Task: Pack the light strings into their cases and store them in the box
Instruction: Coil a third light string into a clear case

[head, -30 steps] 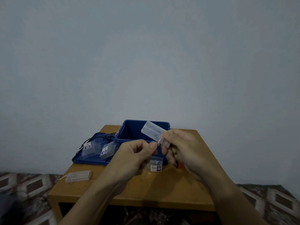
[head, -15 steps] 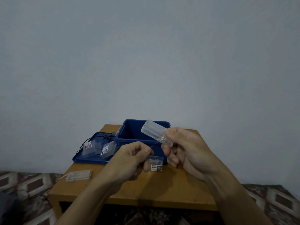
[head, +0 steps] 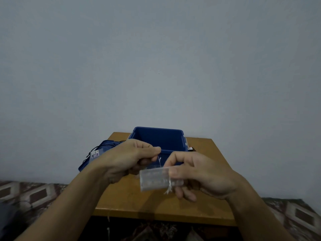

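Both hands work close to the camera, raised above the near part of a small wooden table (head: pixel 139 202). The right hand (head: pixel 199 174) grips a clear plastic case (head: pixel 154 179) by its right end, thumb on top and curled fingers underneath, holding it roughly level. A small tuft of pale wire pokes out below the thumb. The left hand (head: pixel 132 157) sits just beside it, slightly higher, its fingers curled and its thumb and forefinger pinching the light string (head: pixel 159 160), a hair-thin wire that runs down from the pinch to the top edge of the case. Blur hides how much of the string already lies inside. The wire looks nearly weightless and limp, likely to kink, snag or tangle, so it is best taken in a fingertip pinch close to the case and fed in gently. The case seems light, stiff and smooth, probably slippery, and safest held by its end or edges. Beyond the hands an open blue box (head: pixel 173 151) stands at the back of the table. To its left lies a blue lid (head: pixel 83 166) carrying a dark cord and another labelled case (head: pixel 95 153). A plain pale wall (head: pixel 156 66) fills the rest.
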`<move>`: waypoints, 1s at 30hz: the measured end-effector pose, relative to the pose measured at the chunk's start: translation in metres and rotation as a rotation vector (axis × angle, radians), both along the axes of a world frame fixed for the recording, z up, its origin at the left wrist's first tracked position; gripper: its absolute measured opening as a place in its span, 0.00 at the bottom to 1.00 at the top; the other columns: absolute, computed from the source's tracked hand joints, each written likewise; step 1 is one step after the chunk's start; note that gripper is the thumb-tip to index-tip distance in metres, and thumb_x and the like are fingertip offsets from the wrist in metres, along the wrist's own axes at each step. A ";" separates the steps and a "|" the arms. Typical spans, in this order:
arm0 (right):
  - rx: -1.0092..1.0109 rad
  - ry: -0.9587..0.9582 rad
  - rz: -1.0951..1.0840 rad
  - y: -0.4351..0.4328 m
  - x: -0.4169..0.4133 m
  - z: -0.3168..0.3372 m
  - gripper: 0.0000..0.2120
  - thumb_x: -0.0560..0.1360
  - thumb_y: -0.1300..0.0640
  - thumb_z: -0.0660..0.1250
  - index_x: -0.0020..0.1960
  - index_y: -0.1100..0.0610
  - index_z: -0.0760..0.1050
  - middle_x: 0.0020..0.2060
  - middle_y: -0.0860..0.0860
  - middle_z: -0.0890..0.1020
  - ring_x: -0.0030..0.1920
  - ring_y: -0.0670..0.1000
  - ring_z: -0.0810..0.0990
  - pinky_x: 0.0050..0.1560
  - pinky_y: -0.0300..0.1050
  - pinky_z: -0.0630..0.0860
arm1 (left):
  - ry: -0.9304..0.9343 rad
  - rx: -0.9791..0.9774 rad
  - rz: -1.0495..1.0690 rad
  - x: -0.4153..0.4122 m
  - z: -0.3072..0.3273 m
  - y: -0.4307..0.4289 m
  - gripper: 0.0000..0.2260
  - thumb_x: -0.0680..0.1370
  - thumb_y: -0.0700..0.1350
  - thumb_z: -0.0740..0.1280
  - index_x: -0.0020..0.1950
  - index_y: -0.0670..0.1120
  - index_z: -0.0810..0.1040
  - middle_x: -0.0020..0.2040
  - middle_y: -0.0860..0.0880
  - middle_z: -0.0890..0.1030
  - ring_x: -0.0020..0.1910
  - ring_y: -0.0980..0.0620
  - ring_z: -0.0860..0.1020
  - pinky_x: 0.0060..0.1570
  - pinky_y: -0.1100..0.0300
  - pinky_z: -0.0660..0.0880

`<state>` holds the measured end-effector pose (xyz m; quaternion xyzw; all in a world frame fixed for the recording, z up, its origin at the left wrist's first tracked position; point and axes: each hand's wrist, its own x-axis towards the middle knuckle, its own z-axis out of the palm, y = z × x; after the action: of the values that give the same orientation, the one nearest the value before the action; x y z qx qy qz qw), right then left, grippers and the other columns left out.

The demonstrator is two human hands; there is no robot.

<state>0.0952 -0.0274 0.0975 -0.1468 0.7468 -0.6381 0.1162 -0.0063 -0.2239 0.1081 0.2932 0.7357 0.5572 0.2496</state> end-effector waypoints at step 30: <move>0.144 0.499 -0.578 -0.022 -0.011 -0.013 0.08 0.84 0.53 0.60 0.62 0.48 0.73 0.30 0.50 0.81 0.31 0.48 0.79 0.36 0.38 0.78 | 0.089 0.295 0.264 0.053 -0.012 0.011 0.16 0.82 0.49 0.64 0.40 0.44 0.85 0.24 0.50 0.67 0.21 0.56 0.61 0.23 0.64 0.59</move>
<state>0.0842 -0.0490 0.0840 -0.0726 0.8056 -0.5351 -0.2438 0.0464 -0.2124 0.0959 0.2520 0.6883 0.6735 0.0959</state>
